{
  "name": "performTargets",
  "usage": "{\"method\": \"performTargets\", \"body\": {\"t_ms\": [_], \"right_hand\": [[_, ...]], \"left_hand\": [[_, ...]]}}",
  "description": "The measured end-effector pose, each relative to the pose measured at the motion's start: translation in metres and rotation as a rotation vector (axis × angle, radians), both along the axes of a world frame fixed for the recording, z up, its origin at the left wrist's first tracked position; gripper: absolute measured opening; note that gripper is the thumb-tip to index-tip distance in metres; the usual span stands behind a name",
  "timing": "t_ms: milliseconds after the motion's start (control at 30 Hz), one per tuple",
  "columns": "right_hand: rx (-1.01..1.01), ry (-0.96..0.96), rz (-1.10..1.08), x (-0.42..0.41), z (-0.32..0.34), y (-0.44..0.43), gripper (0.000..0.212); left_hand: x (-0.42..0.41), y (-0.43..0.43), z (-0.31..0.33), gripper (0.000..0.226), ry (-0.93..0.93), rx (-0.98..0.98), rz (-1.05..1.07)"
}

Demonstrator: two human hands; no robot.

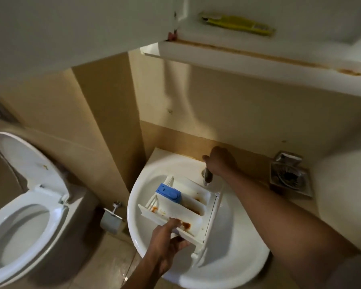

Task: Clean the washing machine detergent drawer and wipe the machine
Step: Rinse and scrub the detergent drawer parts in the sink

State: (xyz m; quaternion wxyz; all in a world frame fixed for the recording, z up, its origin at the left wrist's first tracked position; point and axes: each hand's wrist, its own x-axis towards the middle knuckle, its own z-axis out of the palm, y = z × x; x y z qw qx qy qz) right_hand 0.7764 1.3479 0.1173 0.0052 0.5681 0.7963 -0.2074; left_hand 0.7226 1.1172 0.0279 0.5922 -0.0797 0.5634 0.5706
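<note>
A white detergent drawer (193,207) with a blue insert (168,192) and brown stains in its compartments is held over the white sink (233,253). My left hand (166,238) grips the drawer's near side wall, thumb on top and fingers underneath. My right hand (220,161) is curled round the top of the metal tap (207,177) at the back of the sink. No water is visible from the tap.
A toilet (19,215) with its lid up stands to the left. A paper holder (112,220) hangs on the wall between toilet and sink. A metal soap dish (290,174) sits right of the tap. A white cabinet shelf (248,57) with a yellow object (240,25) hangs overhead.
</note>
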Motion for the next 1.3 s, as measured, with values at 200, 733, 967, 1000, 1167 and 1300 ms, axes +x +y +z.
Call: {"method": "performTargets", "body": {"t_ms": [200, 733, 967, 1000, 1167, 1300], "right_hand": [[0.05, -0.115, 0.09, 0.002, -0.005, 0.019, 0.013], [0.152, -0.248, 0.295, 0.009, -0.014, 0.024, 0.027], [0.149, -0.237, 0.307, 0.008, -0.016, 0.027, 0.027], [0.148, -0.237, 0.306, 0.007, -0.016, 0.027, 0.026], [0.134, -0.205, 0.276, 0.009, -0.019, 0.031, 0.027], [0.126, -0.133, 0.266, 0.012, -0.023, 0.035, 0.025]], "left_hand": [[0.012, 0.008, -0.003, 0.029, 0.055, -0.001, 0.074], [0.027, 0.02, 0.003, 0.031, 0.021, 0.021, 0.027], [0.022, 0.008, -0.001, 0.021, -0.02, -0.028, -0.021], [0.024, 0.007, -0.001, 0.022, -0.03, -0.028, -0.041], [0.026, 0.011, -0.006, 0.034, -0.004, -0.009, -0.097], [0.014, 0.012, -0.016, 0.033, 0.073, -0.003, -0.04]]}}
